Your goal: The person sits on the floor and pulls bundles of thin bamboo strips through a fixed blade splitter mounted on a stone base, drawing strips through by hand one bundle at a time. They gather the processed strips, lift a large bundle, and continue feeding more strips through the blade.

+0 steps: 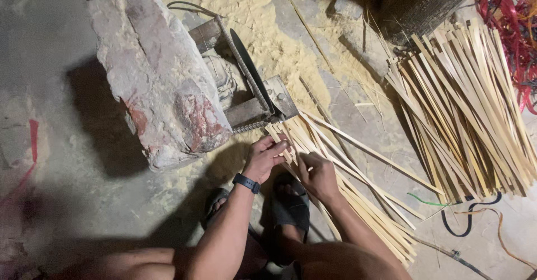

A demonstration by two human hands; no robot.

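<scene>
The person squats on the floor (84, 213) and holds a small bunch of bamboo strips (335, 173) with both hands. The left hand (267, 156) has its fingers (278, 146) closed around the front ends of the strips, right beside the saw blade (249, 70). That grip likely keeps the ends together and lined up with the blade. The right hand (319, 173) rests on the same bunch a little further back, its fingers curled over the strips, probably to keep them flat and steady. The long tails of the strips run back along the floor, past the person's right arm.

One saw blade stands on edge in a metal frame (263, 109). One big stone block (159, 78) lies against the frame (it likely holds the frame still). Sawdust (251, 11) covers the floor behind the blade.

There are two hands, two sandals (291, 207), and one black wristband (246, 182) on the left wrist. One large pile of strips (470, 106) lies well apart to the right, too many to count. The bunch in the hands is also too tight to count. A red tangle of bands (512, 28) sits in the far corner.
</scene>
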